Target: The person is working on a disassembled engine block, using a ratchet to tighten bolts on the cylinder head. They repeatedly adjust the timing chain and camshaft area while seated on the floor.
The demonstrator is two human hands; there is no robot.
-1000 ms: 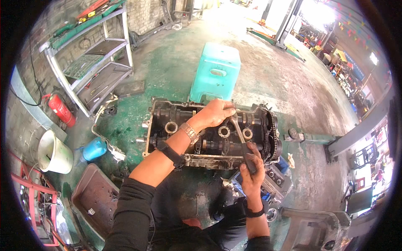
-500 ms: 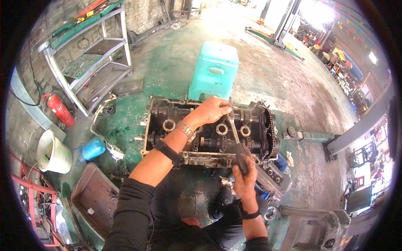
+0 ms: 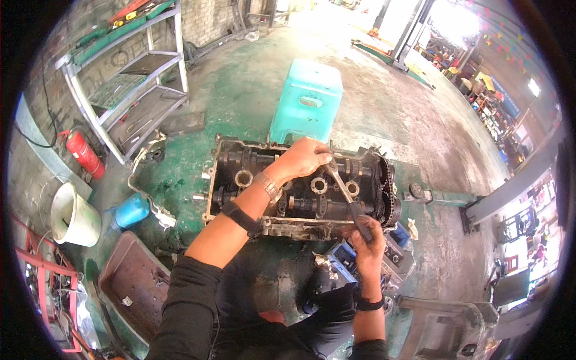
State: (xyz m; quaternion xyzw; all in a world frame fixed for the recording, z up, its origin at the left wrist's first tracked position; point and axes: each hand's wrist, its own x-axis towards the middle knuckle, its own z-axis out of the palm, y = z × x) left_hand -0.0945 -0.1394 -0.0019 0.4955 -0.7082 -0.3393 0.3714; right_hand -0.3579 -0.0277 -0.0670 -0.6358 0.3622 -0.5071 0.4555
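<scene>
A grimy metal engine cylinder head (image 3: 300, 186) with its camshafts exposed is lying on the green-stained concrete floor (image 3: 384, 102), its long axis running left to right just in front of the person. A long steel wrench (image 3: 341, 187) is slanting across it: the working end is sitting far and left, on a fastener near the middle of the far edge, and the dark handle is running near and right. The right hand (image 3: 367, 233) is closing its grip fully round that handle at the near edge of the head, fingers wrapped, forearm rising straight up from the lower edge. The left hand (image 3: 304, 159) is nearer the working end; its palm is facing down, fingers curled over the wrench's tip and pressing it onto the fastener, with the forearm reaching diagonally across the head from the near left. A turquoise plastic stool (image 3: 308, 102) is standing just beyond the far edge. A grey metal shelf rack (image 3: 129, 78), a red fire extinguisher (image 3: 84, 153) and a white bucket (image 3: 73, 215) are sitting well apart on the left.
</scene>
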